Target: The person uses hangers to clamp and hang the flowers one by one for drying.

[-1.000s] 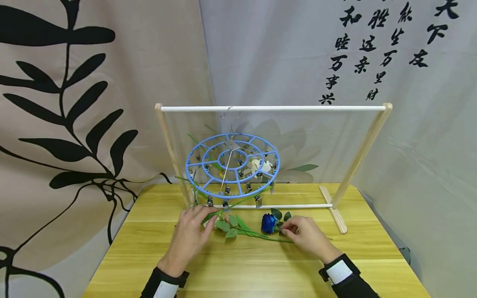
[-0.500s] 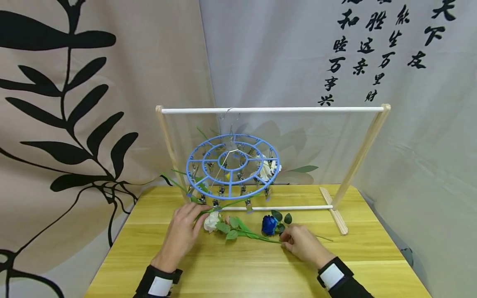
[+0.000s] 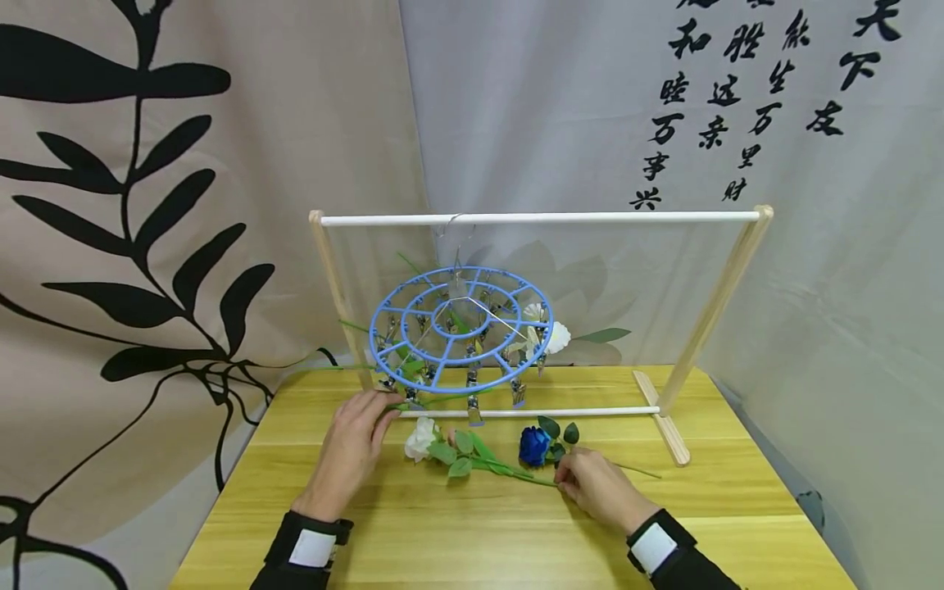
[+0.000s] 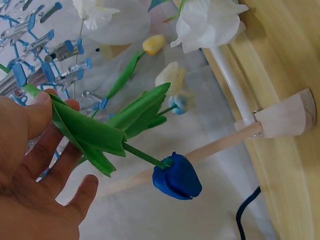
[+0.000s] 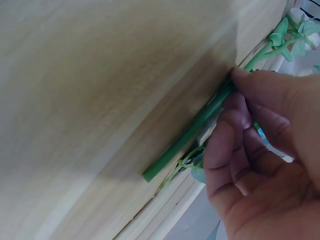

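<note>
A round blue hanging rack [image 3: 460, 388] with metal clips hangs from a white rod. My left hand [image 3: 350, 442] is at its front left edge. In the left wrist view, thumb and fingers pinch the green stem and leaf base of a blue tulip [image 4: 177, 177], its other fingers spread. The tulip's head points away from the hand. On the table, my right hand [image 3: 593, 487] pinches a thick green flower stem [image 5: 185, 137] between thumb and index finger. A white flower [image 3: 420, 438] and leaves lie at its left; a blue rose [image 3: 534, 447] lies just beyond the hand.
The rack hangs within a stand with wooden legs [image 3: 711, 315], a white top rod [image 3: 590, 217] and a lower white rod [image 3: 590, 410]. White flowers [image 3: 558, 337] and a yellow bud [image 4: 153, 44] hang around the rack. Curtains stand behind the wooden table [image 3: 479, 541].
My left hand has moved left and slightly back, and the rack has turned, with a white flower swinging out at its right. My right hand has shifted slightly toward me at the stem.
</note>
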`<state>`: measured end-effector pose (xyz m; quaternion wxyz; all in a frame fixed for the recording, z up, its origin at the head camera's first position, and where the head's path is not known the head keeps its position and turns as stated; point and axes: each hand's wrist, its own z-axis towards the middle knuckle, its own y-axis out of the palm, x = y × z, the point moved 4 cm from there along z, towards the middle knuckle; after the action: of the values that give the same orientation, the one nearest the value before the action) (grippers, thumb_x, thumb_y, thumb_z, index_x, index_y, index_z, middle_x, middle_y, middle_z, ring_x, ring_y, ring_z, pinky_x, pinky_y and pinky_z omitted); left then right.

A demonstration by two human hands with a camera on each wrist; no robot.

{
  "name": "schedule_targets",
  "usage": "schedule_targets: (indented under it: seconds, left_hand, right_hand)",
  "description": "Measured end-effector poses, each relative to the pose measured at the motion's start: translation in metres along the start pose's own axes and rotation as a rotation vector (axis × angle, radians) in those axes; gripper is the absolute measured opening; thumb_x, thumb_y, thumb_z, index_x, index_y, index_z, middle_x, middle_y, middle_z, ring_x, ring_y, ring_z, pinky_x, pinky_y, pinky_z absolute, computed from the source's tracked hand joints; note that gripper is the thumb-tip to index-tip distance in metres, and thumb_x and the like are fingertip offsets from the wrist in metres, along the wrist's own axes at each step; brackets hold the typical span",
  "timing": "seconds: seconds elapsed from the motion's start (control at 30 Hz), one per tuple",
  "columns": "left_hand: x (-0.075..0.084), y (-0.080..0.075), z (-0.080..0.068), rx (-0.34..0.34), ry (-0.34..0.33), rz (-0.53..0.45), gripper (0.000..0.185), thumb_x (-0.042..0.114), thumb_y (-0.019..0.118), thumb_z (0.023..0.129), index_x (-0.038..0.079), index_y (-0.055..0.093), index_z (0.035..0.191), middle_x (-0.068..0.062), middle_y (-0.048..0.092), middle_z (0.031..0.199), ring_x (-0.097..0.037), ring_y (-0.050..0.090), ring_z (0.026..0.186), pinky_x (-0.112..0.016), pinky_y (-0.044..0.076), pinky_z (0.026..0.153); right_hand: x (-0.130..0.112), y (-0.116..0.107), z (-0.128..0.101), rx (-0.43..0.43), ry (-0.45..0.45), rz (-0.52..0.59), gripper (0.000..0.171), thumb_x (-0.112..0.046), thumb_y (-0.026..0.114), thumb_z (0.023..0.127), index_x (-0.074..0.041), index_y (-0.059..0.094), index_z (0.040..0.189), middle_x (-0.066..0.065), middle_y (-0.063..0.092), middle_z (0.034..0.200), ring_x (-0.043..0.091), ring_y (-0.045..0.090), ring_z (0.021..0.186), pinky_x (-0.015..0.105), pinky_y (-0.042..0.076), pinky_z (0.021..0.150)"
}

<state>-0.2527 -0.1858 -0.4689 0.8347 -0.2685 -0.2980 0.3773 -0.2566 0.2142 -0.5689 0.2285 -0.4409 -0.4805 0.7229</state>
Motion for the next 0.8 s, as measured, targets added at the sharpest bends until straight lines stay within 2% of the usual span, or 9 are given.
schedule_targets:
  seconds: [0.17,0.27,0.4,0.57,0.8]
  left_hand:
    - [-0.003,0.000,-0.001,-0.014,-0.002,-0.001,0.023,0.008,0.085,0.105,0.011,0.082,0.127,-0.011,0.084,0.126,-0.038,0.079,0.122,-0.071,0.060,0.112]
    - [-0.002,0.000,-0.001,-0.020,0.004,-0.007,0.023,0.008,0.084,0.106,0.010,0.081,0.128,-0.011,0.083,0.125,-0.036,0.078,0.121,-0.070,0.060,0.114]
    - [-0.001,0.000,0.001,-0.023,0.021,-0.005,0.023,0.008,0.085,0.105,0.010,0.082,0.128,-0.009,0.082,0.123,-0.035,0.078,0.118,-0.069,0.060,0.113]
    - [0.001,0.000,0.002,-0.033,0.026,0.015,0.022,0.009,0.087,0.104,0.012,0.083,0.126,-0.008,0.083,0.121,-0.036,0.078,0.117,-0.069,0.061,0.109]
    - [0.005,0.000,0.001,-0.019,0.049,0.013,0.022,0.007,0.088,0.102,0.012,0.083,0.124,-0.008,0.083,0.121,-0.036,0.078,0.119,-0.070,0.061,0.106]
  right_hand:
    - [-0.003,0.001,-0.003,-0.003,-0.034,-0.035,0.019,-0.003,0.092,0.099,-0.018,0.080,0.096,-0.009,0.069,0.093,0.000,0.061,0.084,0.023,0.058,0.070]
    - [-0.004,-0.001,-0.004,0.011,-0.048,-0.015,0.018,0.000,0.089,0.101,-0.016,0.079,0.098,-0.008,0.070,0.095,0.001,0.062,0.086,0.024,0.058,0.071]
    - [-0.005,-0.010,-0.005,0.075,-0.081,0.005,0.019,0.006,0.084,0.102,-0.011,0.077,0.102,-0.005,0.073,0.098,0.004,0.068,0.090,0.027,0.063,0.074]
    - [-0.007,-0.020,-0.005,0.155,-0.137,-0.034,0.023,0.012,0.083,0.099,-0.010,0.076,0.104,-0.004,0.074,0.099,0.008,0.072,0.092,0.028,0.065,0.076]
    - [-0.014,-0.032,-0.002,0.191,-0.182,-0.050,0.018,0.006,0.084,0.103,-0.011,0.077,0.105,-0.004,0.074,0.099,0.007,0.070,0.091,0.025,0.064,0.074]
